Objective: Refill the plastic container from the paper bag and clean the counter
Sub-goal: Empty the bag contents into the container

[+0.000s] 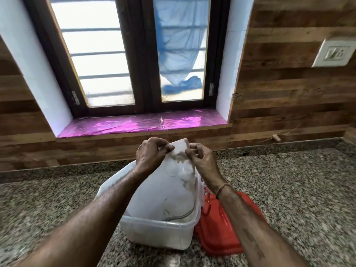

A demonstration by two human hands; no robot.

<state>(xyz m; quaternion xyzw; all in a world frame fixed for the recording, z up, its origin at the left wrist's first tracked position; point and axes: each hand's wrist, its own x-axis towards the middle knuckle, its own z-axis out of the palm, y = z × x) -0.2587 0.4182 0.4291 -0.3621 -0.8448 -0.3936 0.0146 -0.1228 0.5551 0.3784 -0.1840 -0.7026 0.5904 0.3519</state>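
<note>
Both hands pinched the upturned end of the paper bag (173, 182): the left hand (152, 153) gripped one corner between thumb and fingers, the right hand (202, 158) nipped the other. The bag stood inverted in the plastic container (158, 232), near the counter's (289, 180) front edge, its mouth down inside (contents hidden). The likeliest mishap, in my judgement, was spillage over the low rim if the bag was lifted or shaken too sharply, or the thin, stained, creased paper tearing at the pinch. The container was translucent, smooth and rectangular; the red lid (227, 237) touching its right side looked glossy; the counter was speckled granite.
</note>
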